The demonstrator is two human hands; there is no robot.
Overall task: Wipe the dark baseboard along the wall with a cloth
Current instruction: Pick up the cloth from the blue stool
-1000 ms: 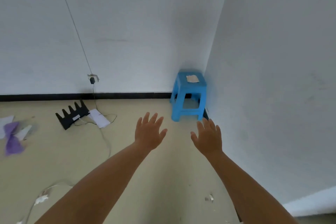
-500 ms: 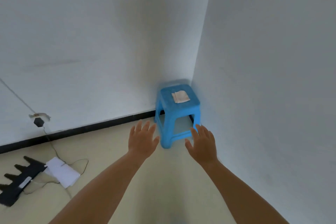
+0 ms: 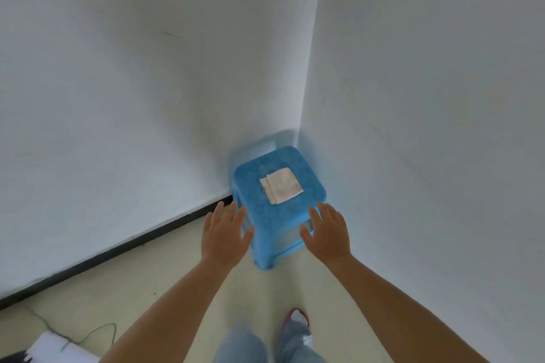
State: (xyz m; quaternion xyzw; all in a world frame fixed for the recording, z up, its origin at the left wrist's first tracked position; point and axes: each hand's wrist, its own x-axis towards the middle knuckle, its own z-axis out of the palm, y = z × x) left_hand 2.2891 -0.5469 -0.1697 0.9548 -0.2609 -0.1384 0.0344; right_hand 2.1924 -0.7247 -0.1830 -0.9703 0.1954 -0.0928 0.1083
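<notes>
Both hands, left hand [image 3: 225, 235] and right hand [image 3: 326, 232], hover flat-fingered and empty near the blue stool [image 3: 280, 206]; better pinch the folded cloth [image 3: 281, 189] by one edge, lifting cleanly.

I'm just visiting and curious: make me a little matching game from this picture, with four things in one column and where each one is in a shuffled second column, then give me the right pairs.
Things:
1. cloth
2. stool
3. baseboard
4. left hand

Places:
A. along the foot of the wall on the left
B. in the corner where the two walls meet
C. lying folded on the stool's seat
D. held out open, near the stool's left edge

Right pairs: 1-C, 2-B, 3-A, 4-D
</notes>
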